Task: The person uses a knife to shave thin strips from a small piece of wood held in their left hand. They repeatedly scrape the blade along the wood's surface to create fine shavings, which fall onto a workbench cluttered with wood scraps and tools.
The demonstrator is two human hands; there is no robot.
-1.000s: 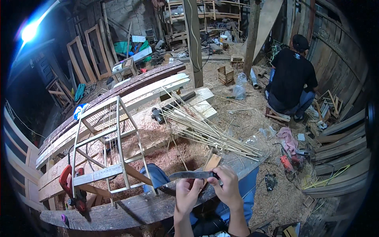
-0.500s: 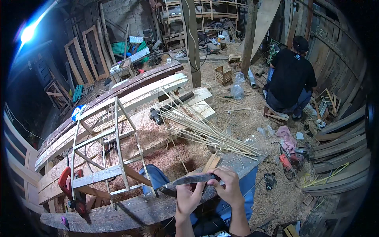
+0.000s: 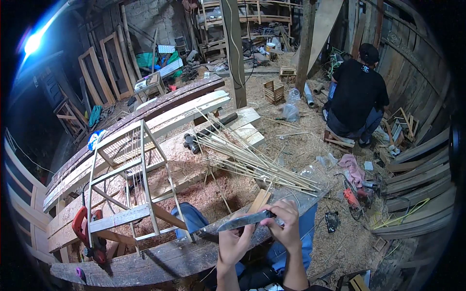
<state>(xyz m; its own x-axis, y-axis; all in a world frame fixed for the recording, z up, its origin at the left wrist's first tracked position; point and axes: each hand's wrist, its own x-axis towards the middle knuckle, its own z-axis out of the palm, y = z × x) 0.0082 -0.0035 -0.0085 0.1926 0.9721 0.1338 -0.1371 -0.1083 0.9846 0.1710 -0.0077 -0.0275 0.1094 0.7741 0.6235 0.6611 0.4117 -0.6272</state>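
Note:
My right hand (image 3: pixel 285 224) is closed round the dark handle of a knife. The knife's broad blade (image 3: pixel 241 222) points left, passing over my left hand (image 3: pixel 234 246). My left fingers are curled behind the blade, round the lower part of a small wooden strip (image 3: pixel 259 201); the blade hides part of that grip. Both hands are above the near edge of a worn plank bench (image 3: pixel 160 264). Just beyond them lies a bundle of thin split sticks (image 3: pixel 257 165). To the left stands a slatted wooden frame (image 3: pixel 127 179).
A red power tool (image 3: pixel 87 233) sits left of the frame. A hammer-like tool (image 3: pixel 192 142) lies on the boards beyond. At right a person in black (image 3: pixel 360 97) crouches by wooden pieces. A red tool (image 3: pixel 350 197) and pink cloth (image 3: pixel 351 169) lie on the shavings-covered floor.
The knife blade has turned a little and shows its flat side more brightly. My left hand has shifted slightly right and down. The surroundings look the same.

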